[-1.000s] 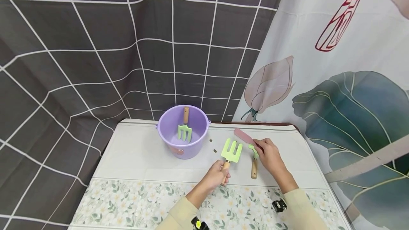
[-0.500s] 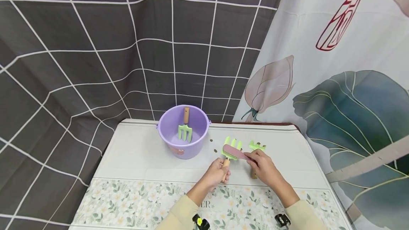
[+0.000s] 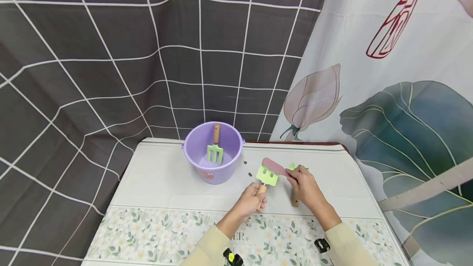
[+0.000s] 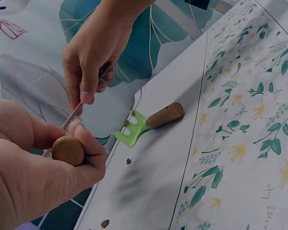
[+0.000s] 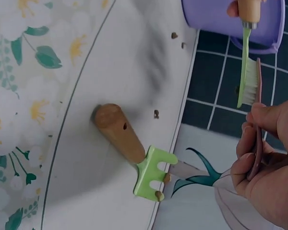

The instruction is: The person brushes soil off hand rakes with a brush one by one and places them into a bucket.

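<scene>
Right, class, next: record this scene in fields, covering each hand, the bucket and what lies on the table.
Left hand: grips a light-green fork by its wooden handle
Right hand: holds a flat pink brush, white bristles against the fork
Purple round plastic bucket: contains another green fork, wooden handle up
White floral-patterned table: wooden-handled green rake, small brown bits

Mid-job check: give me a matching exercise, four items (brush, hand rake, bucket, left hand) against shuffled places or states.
1. pink brush
2. hand rake
3. purple bucket
4. left hand

A. lying on the tabletop
B. has a fork inside
C. gripping a second fork
D. held in the right hand

Pairs: 1-D, 2-A, 3-B, 4-C
</scene>
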The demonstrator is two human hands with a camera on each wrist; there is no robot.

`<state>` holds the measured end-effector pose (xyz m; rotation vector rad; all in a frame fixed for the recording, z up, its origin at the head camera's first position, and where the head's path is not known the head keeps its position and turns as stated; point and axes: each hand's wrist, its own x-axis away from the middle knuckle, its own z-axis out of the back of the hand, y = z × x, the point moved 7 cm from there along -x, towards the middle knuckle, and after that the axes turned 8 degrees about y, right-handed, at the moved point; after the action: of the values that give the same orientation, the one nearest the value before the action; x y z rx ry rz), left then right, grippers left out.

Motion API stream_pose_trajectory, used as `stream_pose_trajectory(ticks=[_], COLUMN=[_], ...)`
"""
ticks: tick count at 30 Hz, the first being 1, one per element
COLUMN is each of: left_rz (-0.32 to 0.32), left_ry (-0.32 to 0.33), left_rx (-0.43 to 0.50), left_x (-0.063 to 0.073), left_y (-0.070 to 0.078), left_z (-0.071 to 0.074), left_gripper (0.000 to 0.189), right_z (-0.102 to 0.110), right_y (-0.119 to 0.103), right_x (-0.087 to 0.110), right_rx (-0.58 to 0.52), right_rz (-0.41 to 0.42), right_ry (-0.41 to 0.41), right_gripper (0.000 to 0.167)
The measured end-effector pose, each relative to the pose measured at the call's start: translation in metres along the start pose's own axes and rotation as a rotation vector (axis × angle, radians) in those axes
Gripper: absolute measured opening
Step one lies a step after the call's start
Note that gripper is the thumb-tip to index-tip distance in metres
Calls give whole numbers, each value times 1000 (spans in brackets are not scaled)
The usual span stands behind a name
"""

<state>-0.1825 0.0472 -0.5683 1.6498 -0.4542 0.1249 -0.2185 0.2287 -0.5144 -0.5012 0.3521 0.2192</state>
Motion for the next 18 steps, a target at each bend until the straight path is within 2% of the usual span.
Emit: stream_pose_trajectory(ticks=[8,18], left_rz=[-11,-8], left_ry=[0,-7], left_rx=[-29,-27], left_x=[4,5], left_y=[-3,-4], left_z=[1,2], left_gripper=[16,21], right_z=[1,10], right_y=[15,23], right_x=[-11,-13], right_rx=[6,-13], right_rz=[-99,-128], right_ry=[2,41], right_gripper=[30,31])
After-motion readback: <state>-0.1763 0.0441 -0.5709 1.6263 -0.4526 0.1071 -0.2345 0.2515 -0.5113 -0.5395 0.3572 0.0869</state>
